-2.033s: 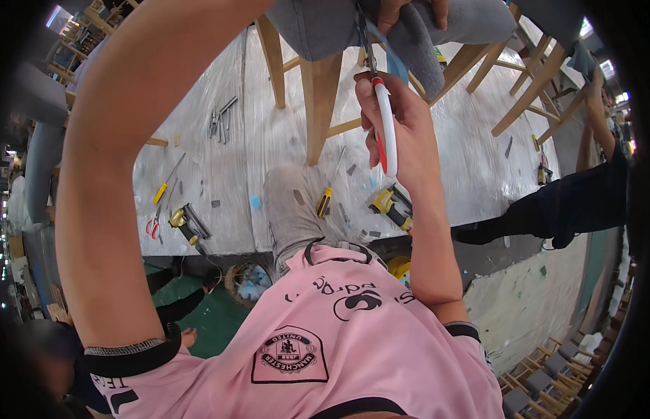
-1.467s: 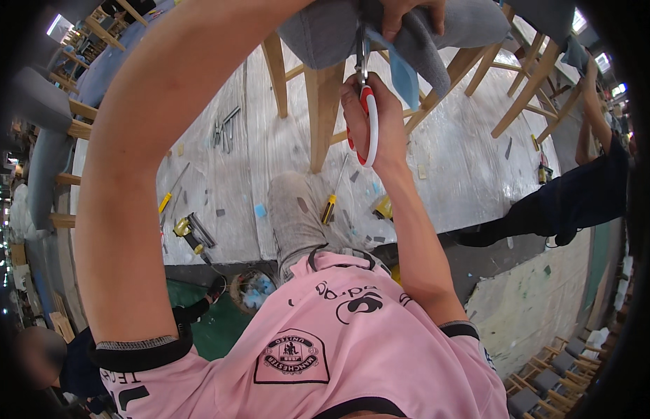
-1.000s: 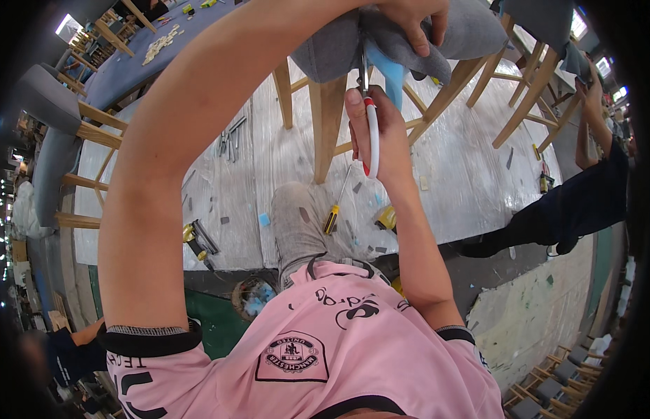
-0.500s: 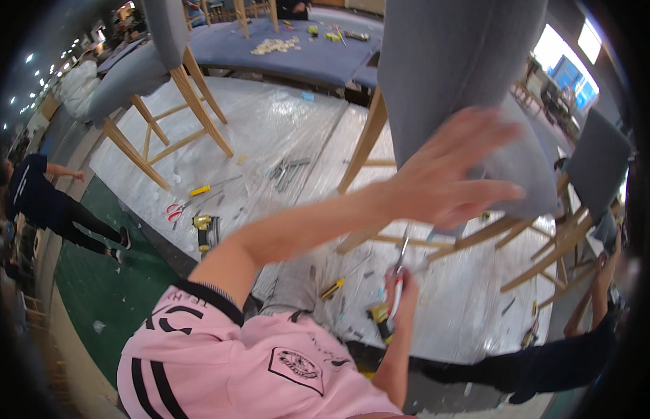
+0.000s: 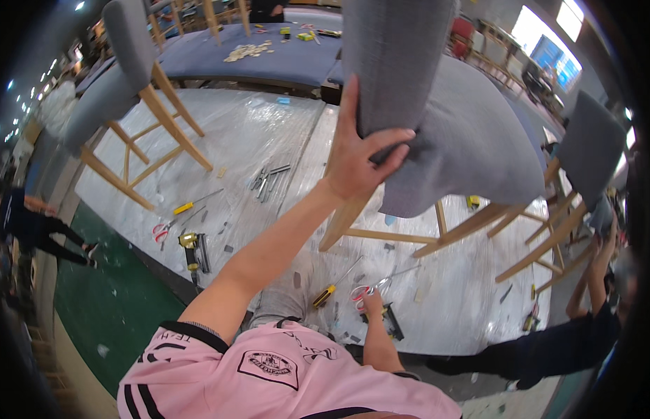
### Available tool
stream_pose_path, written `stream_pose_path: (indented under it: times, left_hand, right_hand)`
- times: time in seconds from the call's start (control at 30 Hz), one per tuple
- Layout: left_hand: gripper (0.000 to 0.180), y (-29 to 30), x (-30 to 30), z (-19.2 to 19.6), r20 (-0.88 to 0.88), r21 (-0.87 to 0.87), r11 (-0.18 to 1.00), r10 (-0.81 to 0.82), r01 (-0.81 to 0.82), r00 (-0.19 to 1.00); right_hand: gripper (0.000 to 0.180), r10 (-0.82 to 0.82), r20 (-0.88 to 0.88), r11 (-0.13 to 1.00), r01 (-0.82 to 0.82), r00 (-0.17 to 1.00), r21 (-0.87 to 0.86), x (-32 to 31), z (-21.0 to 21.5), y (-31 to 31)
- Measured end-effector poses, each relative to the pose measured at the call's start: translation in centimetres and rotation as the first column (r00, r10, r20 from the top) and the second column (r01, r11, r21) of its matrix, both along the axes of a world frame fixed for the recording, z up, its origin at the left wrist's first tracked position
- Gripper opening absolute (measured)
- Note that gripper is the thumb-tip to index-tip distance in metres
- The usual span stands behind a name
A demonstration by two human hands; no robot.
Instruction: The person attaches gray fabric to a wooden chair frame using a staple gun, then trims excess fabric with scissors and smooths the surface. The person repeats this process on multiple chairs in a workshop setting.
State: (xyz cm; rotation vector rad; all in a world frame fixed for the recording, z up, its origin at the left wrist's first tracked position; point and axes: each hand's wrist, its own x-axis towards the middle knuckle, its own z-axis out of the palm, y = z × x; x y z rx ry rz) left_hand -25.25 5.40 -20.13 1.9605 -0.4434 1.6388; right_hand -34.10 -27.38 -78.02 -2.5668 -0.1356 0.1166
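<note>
A grey upholstered chair (image 5: 471,140) with wooden legs stands before me. My left hand (image 5: 360,160) grips the lower end of its backrest (image 5: 395,63); one finger points up along the side, while others bend across the front near the seat joint. Loose-looking grey fabric (image 5: 412,192) hangs at the seat's near corner. Low over the plastic-covered surface (image 5: 450,300), my right hand (image 5: 372,305) is closed at the red-and-white handles of scissors (image 5: 360,296). Their blades point away to the right. Beside that hand lie a yellow-handled screwdriver (image 5: 325,296) and a nail gun (image 5: 391,321), partly hidden by it.
At left stand another grey chair (image 5: 133,56), a second nail gun (image 5: 192,251), red-handled scissors (image 5: 160,232), a screwdriver (image 5: 185,208) and metal strips (image 5: 269,178). A blue padded table (image 5: 199,59) lies beyond. People work at both sides; another chair (image 5: 594,150) stands right.
My left hand has come down and left from in front of the chair onto its backrest. My right hand has lowered the scissors toward the covered surface. The view has shifted.
</note>
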Motion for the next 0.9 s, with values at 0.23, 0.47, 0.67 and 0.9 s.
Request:
stream_pose_path:
  times: [0.23,0.47,0.67,0.9]
  left_hand:
    - [0.030,-2.7,-2.4,-3.0,-0.052,-0.082,0.994,-0.080,0.075,0.995]
    - [0.037,-7.7,-9.3,-7.4,-0.201,-0.587,0.779,-0.404,0.221,0.892]
    - [0.031,-7.4,-8.8,-3.3,-0.421,-0.222,0.965,-0.225,0.140,0.879]
    - [0.034,-5.9,-10.4,-6.2,-0.432,-0.377,0.898,-0.386,0.225,0.815]
  right_hand:
    - [0.050,0.208,-0.665,0.885,0.151,0.717,0.440,-1.7,11.4,2.5]
    - [0.044,0.143,-0.695,0.808,0.322,0.705,0.493,-8.9,13.1,-1.5]
    - [0.039,0.158,-0.590,0.893,0.140,0.792,0.428,-8.2,18.4,-3.6]
    - [0.027,0.147,0.122,0.874,-0.187,0.982,0.448,3.2,47.8,-2.3]
